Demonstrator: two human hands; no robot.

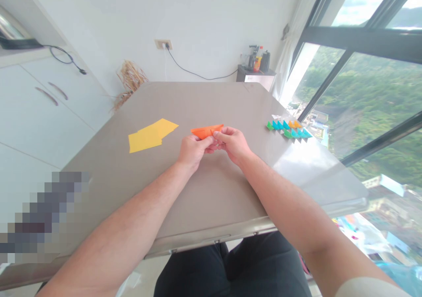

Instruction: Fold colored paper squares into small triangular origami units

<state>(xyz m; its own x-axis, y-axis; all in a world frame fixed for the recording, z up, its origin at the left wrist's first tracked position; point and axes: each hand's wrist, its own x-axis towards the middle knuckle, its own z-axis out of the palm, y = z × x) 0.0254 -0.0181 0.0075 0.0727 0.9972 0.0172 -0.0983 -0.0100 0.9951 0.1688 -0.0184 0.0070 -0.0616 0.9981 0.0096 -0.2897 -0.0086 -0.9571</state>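
Note:
An orange piece of folded paper is held between both hands above the middle of the table. Its upper edge is long and pointed at the ends, like a small paper boat. My left hand is closed on its lower left side, thumb in front. On the lower right, my right hand pinches it between thumb and fingers. The fingertips of both hands meet under the paper, and the part behind them is hidden. Left of my hands lie overlapping yellow paper sheets, flat on the table.
Several small folded paper boats in green, blue and orange stand in two rows at the right of the grey table. A window borders the right side. White cabinets stand at left. A small black-topped cabinet is behind.

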